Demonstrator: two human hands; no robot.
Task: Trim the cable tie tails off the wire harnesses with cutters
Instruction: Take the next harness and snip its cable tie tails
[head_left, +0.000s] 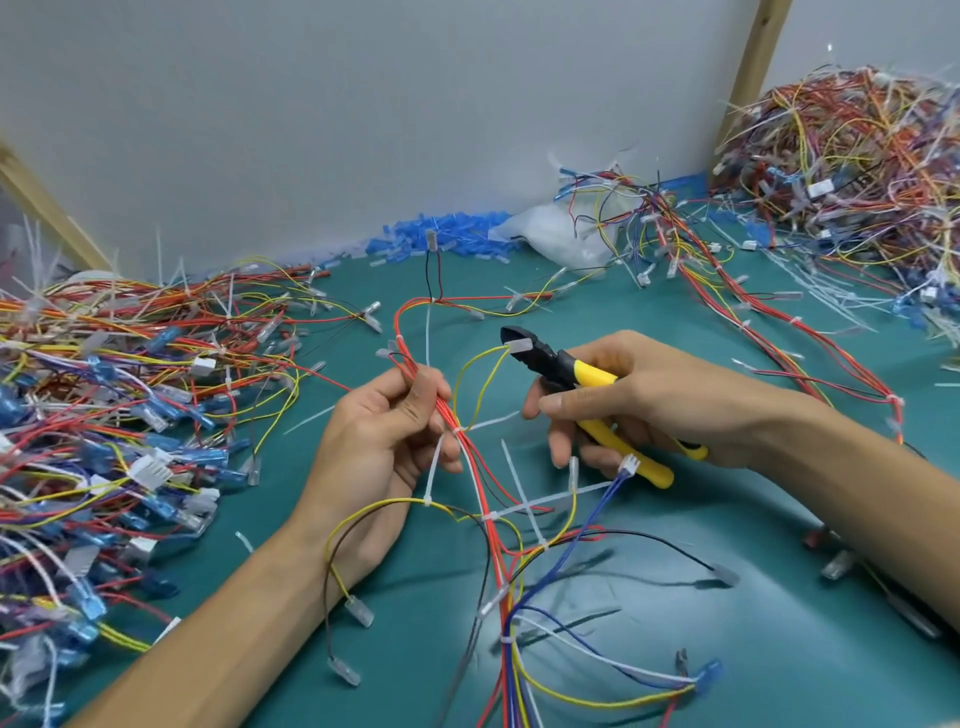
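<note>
Left grip (382, 441) pinches the harness (485, 480) just above its tie tail (493, 420); right grip (649, 395) clasps the cutters (597, 375).

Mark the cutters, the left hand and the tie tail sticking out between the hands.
cutters (595, 375), head view, upper yellow handle.
left hand (374, 447), head view, middle of the hand.
tie tail (493, 421), head view, middle of the white strip.

Matt teal mat (727, 519), glossy yellow plastic cutter handles (597, 375), bare wooden battens (753, 73).
</note>
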